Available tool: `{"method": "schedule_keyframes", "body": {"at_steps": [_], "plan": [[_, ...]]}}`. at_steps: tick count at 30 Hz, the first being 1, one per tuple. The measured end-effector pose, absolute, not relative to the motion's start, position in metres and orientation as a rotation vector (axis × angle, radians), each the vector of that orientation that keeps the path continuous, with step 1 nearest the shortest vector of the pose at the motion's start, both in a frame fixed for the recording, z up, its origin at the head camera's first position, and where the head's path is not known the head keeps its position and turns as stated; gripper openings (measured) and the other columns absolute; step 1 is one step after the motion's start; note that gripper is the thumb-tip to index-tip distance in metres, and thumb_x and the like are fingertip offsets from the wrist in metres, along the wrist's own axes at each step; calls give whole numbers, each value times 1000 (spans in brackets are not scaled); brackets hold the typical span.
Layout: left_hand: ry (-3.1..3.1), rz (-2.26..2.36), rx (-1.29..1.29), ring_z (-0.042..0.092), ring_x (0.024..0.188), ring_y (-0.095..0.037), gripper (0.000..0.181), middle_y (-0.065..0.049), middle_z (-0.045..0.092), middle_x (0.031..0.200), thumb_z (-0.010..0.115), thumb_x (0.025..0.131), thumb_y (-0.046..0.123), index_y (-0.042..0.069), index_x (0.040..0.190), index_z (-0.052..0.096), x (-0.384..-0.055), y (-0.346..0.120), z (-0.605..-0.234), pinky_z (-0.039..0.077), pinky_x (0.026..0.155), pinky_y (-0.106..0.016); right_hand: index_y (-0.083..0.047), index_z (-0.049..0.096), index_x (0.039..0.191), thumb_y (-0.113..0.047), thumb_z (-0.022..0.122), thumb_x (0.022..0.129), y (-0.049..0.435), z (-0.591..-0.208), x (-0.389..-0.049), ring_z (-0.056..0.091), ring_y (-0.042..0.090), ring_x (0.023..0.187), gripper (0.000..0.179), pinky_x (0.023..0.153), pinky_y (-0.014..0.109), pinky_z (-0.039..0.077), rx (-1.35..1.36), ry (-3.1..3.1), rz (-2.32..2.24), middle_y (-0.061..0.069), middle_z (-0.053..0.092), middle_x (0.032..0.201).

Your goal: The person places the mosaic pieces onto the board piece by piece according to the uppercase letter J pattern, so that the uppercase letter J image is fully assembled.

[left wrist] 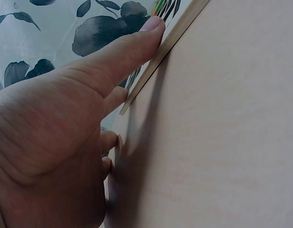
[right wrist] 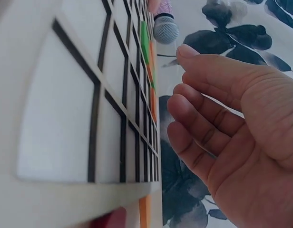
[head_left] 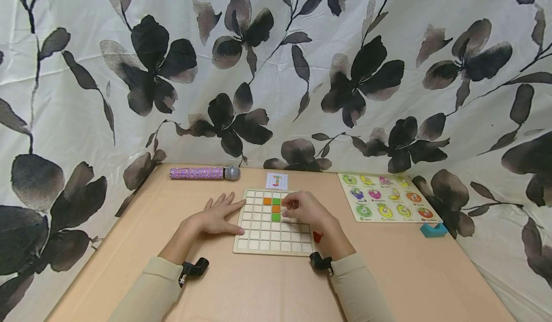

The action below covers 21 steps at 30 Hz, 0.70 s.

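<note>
The grid board [head_left: 272,238] lies on the table [head_left: 250,288]. The left hand [head_left: 213,219] spreads loose against its left edge; the right hand [head_left: 308,210] bends over its far right, beside a green tile [head_left: 276,217], perhaps pinching something; I can't tell.

glittery microphone [head_left: 204,173] | fruit-picture board [head_left: 388,198] | teal piece [head_left: 433,231] beside it, perhaps a block | floral cloth [head_left: 276,82] behind
</note>
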<state>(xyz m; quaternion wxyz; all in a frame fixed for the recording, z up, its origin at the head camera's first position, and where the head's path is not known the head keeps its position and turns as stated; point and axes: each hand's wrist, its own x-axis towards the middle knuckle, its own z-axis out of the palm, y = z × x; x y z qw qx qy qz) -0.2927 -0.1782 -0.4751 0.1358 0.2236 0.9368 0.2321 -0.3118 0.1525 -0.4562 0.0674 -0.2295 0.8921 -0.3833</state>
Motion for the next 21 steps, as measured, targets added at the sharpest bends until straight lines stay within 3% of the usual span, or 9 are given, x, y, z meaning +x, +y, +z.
{"method": "schedule_keyframes", "body": {"at_steps": [7, 13, 21], "plan": [[2712, 678, 647, 0, 159, -51, 99, -26, 6, 173, 75, 86, 63, 23, 165, 31, -292, -178, -475, -6, 123, -74, -7, 76, 119, -16, 82, 90, 163, -451, -312, 60, 20, 89, 31, 77, 32, 53, -666, 2741, -1159, -1, 69, 95], [2711, 680, 644, 0, 159, -51, 100, -27, 6, 173, 75, 86, 63, 22, 165, 31, -292, -178, -476, -5, 123, -74, -6, 74, 123, -16, 82, 91, 175, -447, -314, 60, 22, 94, 35, 78, 32, 53, -631, 2743, -1231, 9, 71, 105], [2713, 678, 641, 0, 159, -51, 99, -26, 6, 173, 75, 86, 62, 22, 165, 31, -293, -178, -476, -5, 123, -74, -5, 74, 124, -12, 81, 90, 189, -444, -318, 60, 24, 93, 35, 75, 32, 53, -590, 2778, -1264, 11, 72, 107]]}}
